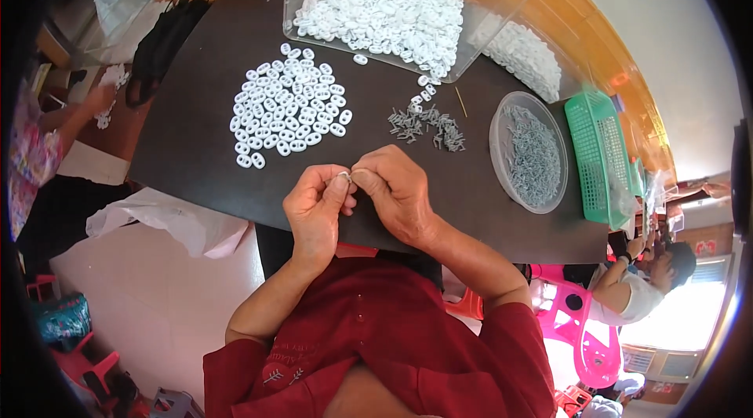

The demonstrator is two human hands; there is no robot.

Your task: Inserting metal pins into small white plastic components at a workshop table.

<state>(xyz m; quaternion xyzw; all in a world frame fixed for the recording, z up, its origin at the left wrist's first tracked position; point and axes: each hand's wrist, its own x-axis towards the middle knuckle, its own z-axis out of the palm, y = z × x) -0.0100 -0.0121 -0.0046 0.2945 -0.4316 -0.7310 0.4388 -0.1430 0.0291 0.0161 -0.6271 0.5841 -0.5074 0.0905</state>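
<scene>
While pinched, hands (357, 197) on white piece (343, 176)

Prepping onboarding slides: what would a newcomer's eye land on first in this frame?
Probably the two hands meeting at the table's near edge, left hand and right hand pinching a small white piece between the fingertips. Just beyond them lies a spread of white plastic pieces on the dark table. To the right, a round clear tub holds grey metal pins.
</scene>
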